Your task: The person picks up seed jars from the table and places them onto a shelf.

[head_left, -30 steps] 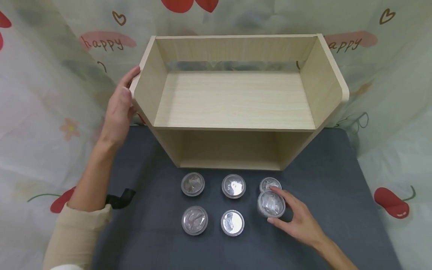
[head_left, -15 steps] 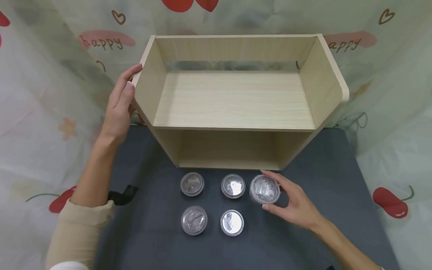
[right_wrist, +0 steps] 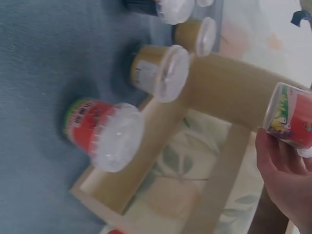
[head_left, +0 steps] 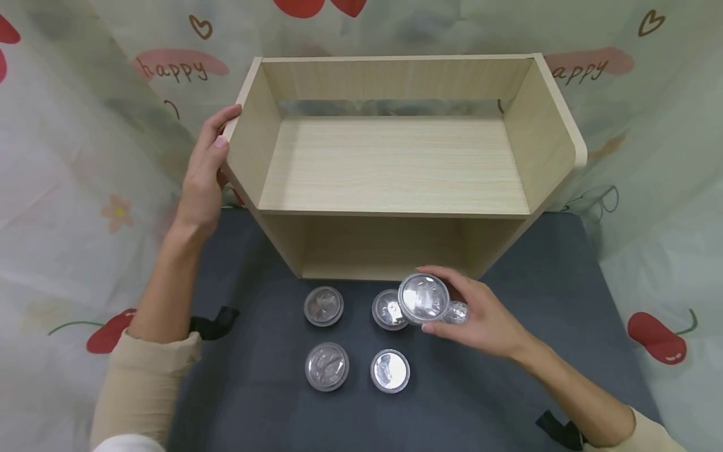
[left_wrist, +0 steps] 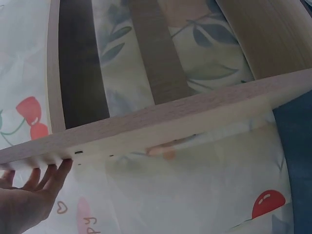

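In the head view my right hand (head_left: pixel 480 311) holds a small cup with a clear lid (head_left: pixel 423 298), raised above the table. Its red, green-edged label shows in the right wrist view, where the cup (right_wrist: pixel 295 114) stands tilted between my fingers. Behind it, another clear-lidded cup (head_left: pixel 459 312) is mostly hidden. The held cup also overlaps the back middle cup (head_left: pixel 386 311). My left hand (head_left: pixel 203 176) touches the left side panel of a pale wooden shelf (head_left: pixel 395 166). The left wrist view shows those fingertips (left_wrist: pixel 66 165) against the panel's outer face.
More lidded cups stand in front of the shelf: a back left cup (head_left: pixel 324 306), a front left cup (head_left: pixel 327 367) and a front middle cup (head_left: pixel 390 371). A dark cloth (head_left: pixel 271 408) covers the table. A patterned curtain (head_left: pixel 101 207) hangs around it.
My right hand has lifted the cup and carried it left and back, from the right cup toward the back middle one. My left hand has shifted slightly along the panel's edge.
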The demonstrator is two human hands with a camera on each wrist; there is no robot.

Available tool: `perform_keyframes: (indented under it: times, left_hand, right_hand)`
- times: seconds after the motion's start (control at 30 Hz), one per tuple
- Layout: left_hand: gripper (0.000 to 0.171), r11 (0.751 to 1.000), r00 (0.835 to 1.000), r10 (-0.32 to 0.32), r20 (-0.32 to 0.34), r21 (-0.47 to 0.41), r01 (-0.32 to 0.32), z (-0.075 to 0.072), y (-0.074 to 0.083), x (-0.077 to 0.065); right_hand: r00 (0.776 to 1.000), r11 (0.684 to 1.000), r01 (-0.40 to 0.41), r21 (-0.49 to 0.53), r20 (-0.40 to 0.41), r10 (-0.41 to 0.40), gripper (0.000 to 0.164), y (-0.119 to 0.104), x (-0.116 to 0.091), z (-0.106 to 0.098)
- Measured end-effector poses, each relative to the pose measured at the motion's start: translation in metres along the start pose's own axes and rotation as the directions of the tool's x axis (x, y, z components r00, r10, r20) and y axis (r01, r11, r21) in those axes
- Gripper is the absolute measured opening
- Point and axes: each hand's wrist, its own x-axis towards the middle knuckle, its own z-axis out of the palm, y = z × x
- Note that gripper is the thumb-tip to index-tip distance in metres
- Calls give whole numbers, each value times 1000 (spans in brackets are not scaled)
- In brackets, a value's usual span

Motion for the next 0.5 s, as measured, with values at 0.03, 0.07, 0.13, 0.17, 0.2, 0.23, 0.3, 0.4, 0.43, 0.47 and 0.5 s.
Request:
perform_keyframes:
  times: [0.03,0.07,0.13,0.17,0.2,0.23,0.3,0.4,0.43,0.47,0.5]
  left_hand:
    - [47,1000,1000,0,-3,-1,0,0,0,0]
    - [47,1000,1000,1,-7,-1,-1,1,0,1]
    - [46,1000,1000,3,-13,-5,-3,1,-1,1]
    - [46,1000,1000,3,-14,-10,-3,1,-1,1]
    - [46,1000,1000,4,-14,-12,-4,1,-1,1]
    - [46,1000,1000,4,-12,-17,-4,1,-1,1]
    - [46,999,1000,-1,-3,-42,1,1,-1,1]
    - [45,997,1000,-13,17,-75,15,1,-1,1]
    - [45,996,1000,-17,22,-85,19,1,0,1]
    - [45,995,999,-20,26,-94,22,1,0,2]
    - [45,995,999,-20,28,-96,23,1,0,2]
  right_hand:
    - [1000,1000,4,6,7,-4,77,-2,3,0]
    - [1000,1000,7,8,14,-7,77,-5,6,-1]
    - [1000,1000,18,3,23,-18,78,-10,13,-2]
    - [999,1000,22,3,28,-22,78,-13,16,-3]
    - [999,1000,24,1,32,-24,78,-16,19,-3]
    - [999,1000,25,-2,35,-25,79,-19,22,-4]
    - [999,1000,26,-12,40,-26,79,-25,28,-6]
    - [999,1000,26,-3,43,-26,80,-33,38,-7]
    - [999,1000,27,-3,42,-27,80,-35,41,-7]
    - [999,1000,29,0,41,-29,80,-38,44,-8]
    - [999,1000,30,10,40,-30,80,-40,47,-8]
